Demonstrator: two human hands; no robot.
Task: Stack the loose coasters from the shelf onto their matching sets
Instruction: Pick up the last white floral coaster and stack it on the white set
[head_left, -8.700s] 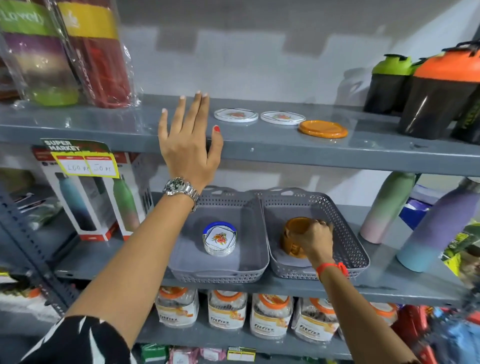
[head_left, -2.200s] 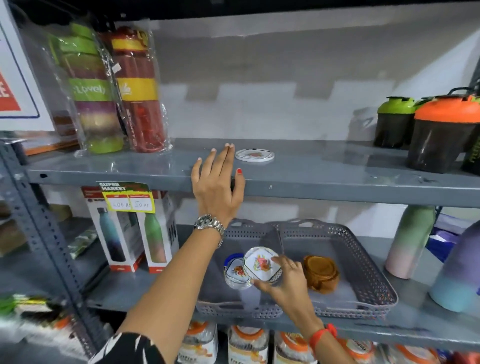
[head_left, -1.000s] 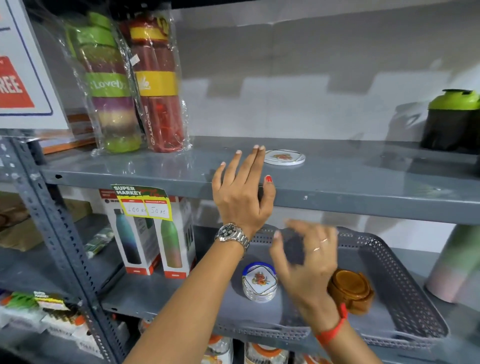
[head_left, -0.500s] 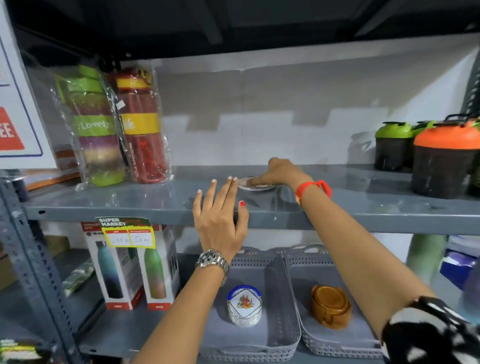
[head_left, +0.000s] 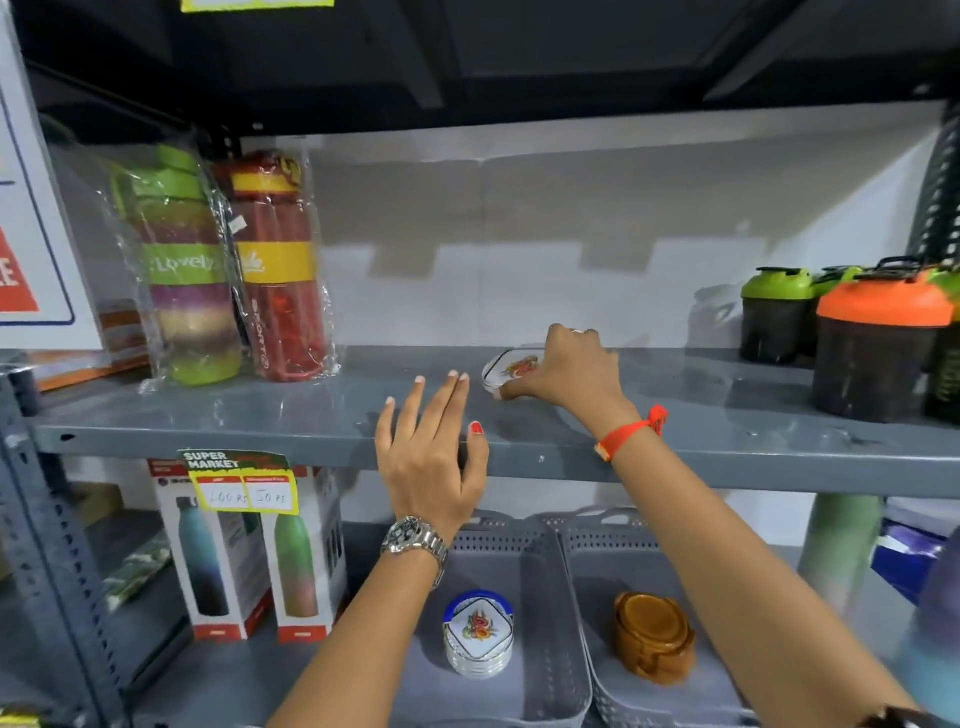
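Observation:
One loose white coaster (head_left: 511, 366) with a red-orange flower print sits tilted on the grey upper shelf (head_left: 727, 447). My right hand (head_left: 569, 374) grips its right edge with thumb and fingers and lifts that side. My left hand (head_left: 434, 457) rests flat against the shelf's front edge, fingers spread, holding nothing. On the shelf below, the left grey basket (head_left: 545, 691) holds the matching stack of white flower coasters (head_left: 479, 634). The right grey basket (head_left: 618, 696) holds a stack of orange-brown coasters (head_left: 653, 636).
Wrapped bottles (head_left: 228, 270) stand at the upper shelf's left. Dark shakers with green and orange lids (head_left: 878, 343) stand at its right. Boxed bottles (head_left: 249, 556) under a price tag (head_left: 241, 483) sit left of the baskets. Pastel bottles (head_left: 836, 551) stand at the lower right.
My right hand has closed on the white coaster and tipped it up off the shelf. The left hand has stayed on the shelf edge. The view has moved closer.

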